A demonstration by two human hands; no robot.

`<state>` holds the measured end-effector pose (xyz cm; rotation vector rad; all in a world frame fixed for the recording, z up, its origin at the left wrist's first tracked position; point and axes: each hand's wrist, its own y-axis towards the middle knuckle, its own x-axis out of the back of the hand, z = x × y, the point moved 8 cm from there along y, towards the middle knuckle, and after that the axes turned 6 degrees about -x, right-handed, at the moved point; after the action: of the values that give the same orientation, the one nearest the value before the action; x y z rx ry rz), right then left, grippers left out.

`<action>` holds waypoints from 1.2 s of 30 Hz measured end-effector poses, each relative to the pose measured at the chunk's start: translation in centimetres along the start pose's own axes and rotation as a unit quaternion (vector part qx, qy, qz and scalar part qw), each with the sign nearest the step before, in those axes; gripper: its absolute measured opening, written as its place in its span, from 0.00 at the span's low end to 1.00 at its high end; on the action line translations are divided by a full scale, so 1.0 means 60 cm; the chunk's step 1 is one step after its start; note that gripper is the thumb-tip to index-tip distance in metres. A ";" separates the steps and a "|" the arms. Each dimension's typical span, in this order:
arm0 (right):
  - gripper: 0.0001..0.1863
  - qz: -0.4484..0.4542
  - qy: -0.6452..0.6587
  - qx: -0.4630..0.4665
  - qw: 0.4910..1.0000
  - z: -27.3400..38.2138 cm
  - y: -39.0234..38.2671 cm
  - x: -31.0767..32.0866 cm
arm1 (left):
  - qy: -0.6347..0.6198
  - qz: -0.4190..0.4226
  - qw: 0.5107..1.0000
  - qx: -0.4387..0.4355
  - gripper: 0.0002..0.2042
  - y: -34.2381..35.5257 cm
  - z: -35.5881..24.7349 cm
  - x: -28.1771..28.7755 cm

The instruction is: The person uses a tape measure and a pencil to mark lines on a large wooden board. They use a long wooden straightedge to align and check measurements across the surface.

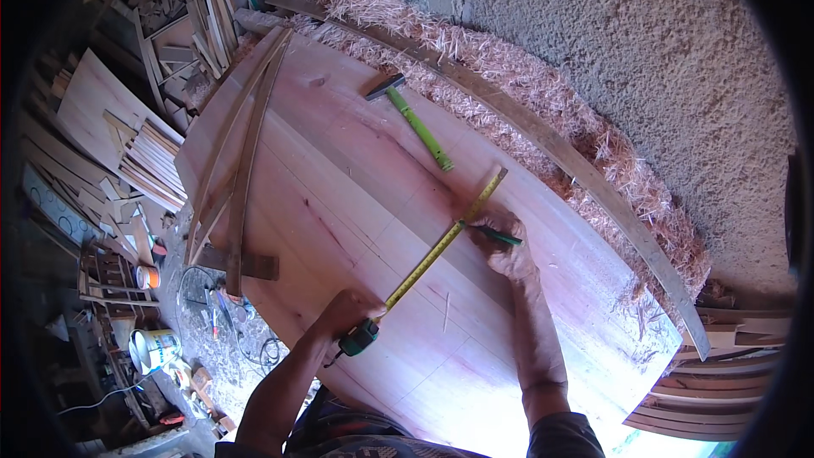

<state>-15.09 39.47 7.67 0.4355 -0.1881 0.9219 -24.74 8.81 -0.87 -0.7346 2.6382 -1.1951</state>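
Note:
A wide panel of joined wooden boards (339, 195) lies before me, with faint pencil lines across it. My left hand (346, 314) is closed at the dark green case of a tape measure (359, 337). From the case the yellow blade (424, 266) runs out diagonally over the panel, its end past my right hand. My right hand (507, 248) is closed around a green pencil (498, 236), its fingers at the blade's edge. Farther up on the panel rests a hammer (418, 127) with a bright green handle and dark head.
Long thin wooden strips (246, 161) lean across the panel's left side. A long curved board (543, 140) runs along its right edge, beside heaped wood shavings (509, 68) against a rough wall (627, 59). Offcuts, a white bucket (155, 349) and stacked curved slats (721, 386) stand around.

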 end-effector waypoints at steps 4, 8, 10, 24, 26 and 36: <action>0.06 0.013 -0.002 -0.015 1.000 0.003 -0.002 0.000 | -0.007 0.008 1.000 0.008 0.09 -0.001 0.005 0.001; 0.11 -0.047 0.083 -0.137 0.986 -0.049 -0.012 0.026 | 0.006 0.011 1.000 0.007 0.08 0.005 0.008 0.002; 0.14 -0.122 0.144 -0.127 0.974 -0.061 -0.011 0.044 | -0.001 0.011 1.000 -0.003 0.08 0.004 0.005 0.001; 0.10 0.028 0.104 -0.077 0.991 -0.101 0.085 0.051 | -0.005 -0.001 1.000 0.022 0.09 -0.007 0.015 0.010; 0.09 0.002 0.087 -0.072 0.994 -0.100 0.076 0.060 | 0.024 0.007 1.000 0.017 0.08 -0.001 0.010 0.004; 0.08 0.022 -0.094 -0.021 0.995 -0.063 0.080 0.061 | 0.007 0.016 1.000 0.020 0.08 0.001 0.002 -0.004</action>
<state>-16.84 46.34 6.86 0.4812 -0.3894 0.9181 -24.51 8.89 -1.01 -0.6758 2.6192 -1.2458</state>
